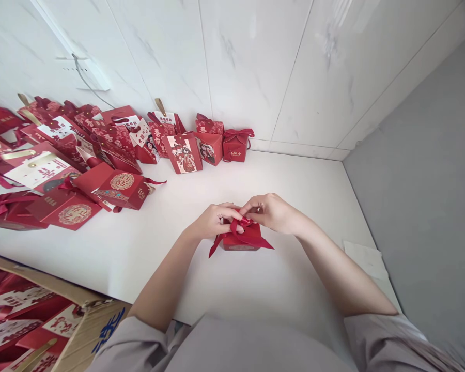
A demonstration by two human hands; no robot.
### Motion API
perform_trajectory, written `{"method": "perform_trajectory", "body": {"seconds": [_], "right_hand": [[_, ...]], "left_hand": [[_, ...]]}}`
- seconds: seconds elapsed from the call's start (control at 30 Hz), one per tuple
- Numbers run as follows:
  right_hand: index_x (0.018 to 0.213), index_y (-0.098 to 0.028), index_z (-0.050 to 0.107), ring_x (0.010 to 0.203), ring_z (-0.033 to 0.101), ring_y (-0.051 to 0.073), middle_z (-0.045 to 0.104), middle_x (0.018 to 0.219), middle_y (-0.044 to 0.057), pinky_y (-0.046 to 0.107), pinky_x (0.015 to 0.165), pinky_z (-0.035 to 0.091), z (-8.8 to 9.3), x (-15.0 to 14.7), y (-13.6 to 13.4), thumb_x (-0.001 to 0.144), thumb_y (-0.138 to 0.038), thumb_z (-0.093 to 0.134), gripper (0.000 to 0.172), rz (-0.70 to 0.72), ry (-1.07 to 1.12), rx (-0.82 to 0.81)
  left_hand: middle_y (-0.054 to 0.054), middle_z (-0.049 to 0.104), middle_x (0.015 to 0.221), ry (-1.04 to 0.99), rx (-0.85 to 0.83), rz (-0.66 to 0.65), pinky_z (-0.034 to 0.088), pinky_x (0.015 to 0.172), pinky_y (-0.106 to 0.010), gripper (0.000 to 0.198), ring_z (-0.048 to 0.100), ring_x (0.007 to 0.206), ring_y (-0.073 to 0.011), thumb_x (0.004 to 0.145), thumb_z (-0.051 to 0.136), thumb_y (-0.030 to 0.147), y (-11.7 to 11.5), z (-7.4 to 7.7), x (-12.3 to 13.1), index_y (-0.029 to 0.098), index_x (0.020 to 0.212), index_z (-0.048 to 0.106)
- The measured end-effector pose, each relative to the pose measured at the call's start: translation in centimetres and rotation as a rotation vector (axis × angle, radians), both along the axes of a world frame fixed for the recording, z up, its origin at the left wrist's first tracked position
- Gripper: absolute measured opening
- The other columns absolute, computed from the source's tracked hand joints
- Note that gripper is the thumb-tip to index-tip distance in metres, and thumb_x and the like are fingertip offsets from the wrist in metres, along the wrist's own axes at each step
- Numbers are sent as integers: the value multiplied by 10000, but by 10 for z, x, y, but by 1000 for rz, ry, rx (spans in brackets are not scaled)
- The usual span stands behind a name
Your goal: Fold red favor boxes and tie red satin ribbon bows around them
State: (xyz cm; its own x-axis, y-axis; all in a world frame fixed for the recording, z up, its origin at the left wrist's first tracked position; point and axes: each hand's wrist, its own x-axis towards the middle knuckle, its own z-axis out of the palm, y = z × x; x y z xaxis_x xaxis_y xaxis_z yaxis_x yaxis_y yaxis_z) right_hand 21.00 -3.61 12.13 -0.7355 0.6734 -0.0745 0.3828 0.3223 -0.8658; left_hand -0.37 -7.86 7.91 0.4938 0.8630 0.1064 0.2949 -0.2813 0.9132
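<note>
A small red gift box stands on the white table in front of me. A red ribbon is looped over its top, with one tail hanging at the left and another spreading to the right. My left hand pinches the ribbon at the left of the bow, its fingers closed over the box top. From the right, my right hand pinches the ribbon near the knot with thumb and forefinger. The fingers hide part of the knot.
Several finished-looking red gift boxes crowd the table's left side and back against the tiled wall. A cardboard carton full of red boxes is at the lower left. A grey panel bounds the right, near a white paper piece.
</note>
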Motion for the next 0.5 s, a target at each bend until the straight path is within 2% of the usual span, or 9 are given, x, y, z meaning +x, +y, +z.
{"method": "perform_trajectory", "body": {"seconds": [0.1, 0.2, 0.33, 0.5], "right_hand": [[851, -198, 698, 701, 570, 118, 665, 876, 23, 249, 664, 450, -2, 1, -6, 826, -101, 493, 228, 20, -40, 244], [807, -185, 638, 646, 518, 110, 606, 841, 24, 251, 626, 415, -2, 5, -8, 813, -87, 478, 188, 85, -91, 361], [735, -197, 548, 662, 499, 118, 574, 788, -5, 251, 627, 403, 0, 15, -6, 749, -111, 529, 89, 173, -139, 251], [723, -209, 469, 686, 447, 130, 523, 758, -21, 258, 615, 373, 3, 27, -4, 750, -132, 501, 87, 226, -157, 114]], "left_hand": [[-48, 684, 1068, 8, 11, -16, 485, 882, -264, 117, 615, 984, -165, 796, 697, 206, 0, 3, 1, 227, 887, 766], [-48, 683, 1086, 1, 15, -12, 487, 873, -268, 127, 611, 973, -163, 802, 690, 200, 0, 2, 1, 231, 897, 768], [-65, 678, 1116, -32, 9, -18, 495, 895, -291, 107, 604, 1013, -183, 802, 697, 218, 0, -3, 0, 225, 872, 777], [-92, 656, 1133, -34, -48, 9, 519, 859, -301, 143, 617, 991, -197, 775, 735, 306, -1, -5, -1, 209, 869, 780]]}}
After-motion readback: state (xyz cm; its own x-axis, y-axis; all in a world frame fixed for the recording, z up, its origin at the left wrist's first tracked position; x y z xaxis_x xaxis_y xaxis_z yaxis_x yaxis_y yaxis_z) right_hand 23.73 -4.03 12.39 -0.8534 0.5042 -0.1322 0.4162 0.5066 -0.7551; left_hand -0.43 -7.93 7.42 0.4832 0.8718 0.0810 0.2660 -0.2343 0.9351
